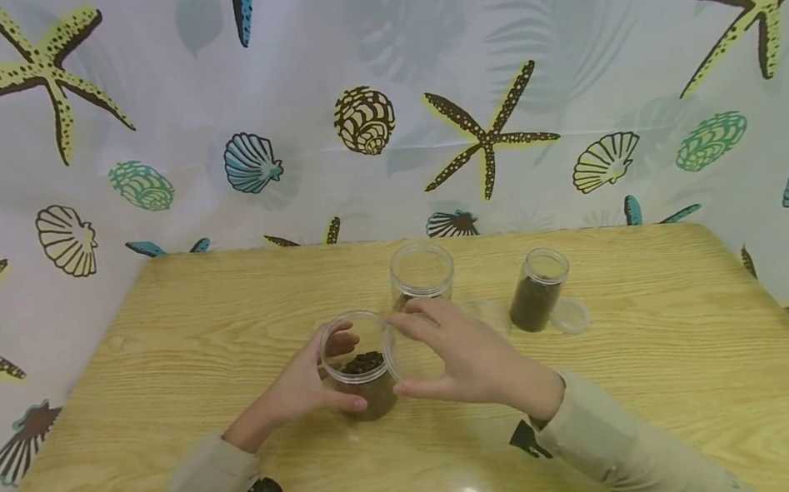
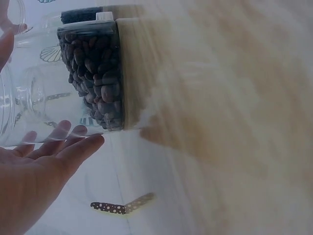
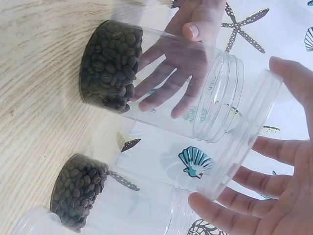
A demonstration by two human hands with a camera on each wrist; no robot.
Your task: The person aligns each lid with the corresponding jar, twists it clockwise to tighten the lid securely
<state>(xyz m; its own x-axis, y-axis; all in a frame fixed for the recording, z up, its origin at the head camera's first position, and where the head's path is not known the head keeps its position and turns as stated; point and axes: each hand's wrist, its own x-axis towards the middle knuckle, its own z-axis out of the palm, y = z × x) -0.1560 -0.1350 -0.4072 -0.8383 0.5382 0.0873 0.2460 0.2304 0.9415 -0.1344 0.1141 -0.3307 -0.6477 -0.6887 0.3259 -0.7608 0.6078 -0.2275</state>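
The left hand (image 1: 301,387) is holding a clear jar (image 1: 374,396), its fingers curling round the far wall and its thumb lying along the near side. The jar is standing upright and open on the worktop (image 1: 175,352), a little left of the middle between its side edges, and coffee beans (image 3: 110,66) are filling its lower part. The right hand (image 1: 470,353) is clamping a clear lid (image 3: 252,132) between thumb and spread fingers, keeping it tilted just beside the jar's mouth; whether lid and rim are touching, I cannot tell.

Behind them, toward the worktop's back edge, a second jar (image 1: 422,269) is standing open with beans in its bottom. Nearer the back right corner, a smaller jar (image 1: 534,302) is holding something dark, and a small lid (image 1: 569,315) is lying just beside its foot. Another clear lid (image 1: 486,313) is resting between these two jars, partly hidden by the right hand. A cloth (image 1: 300,57) printed with shells and starfish is hanging beyond the back edge.
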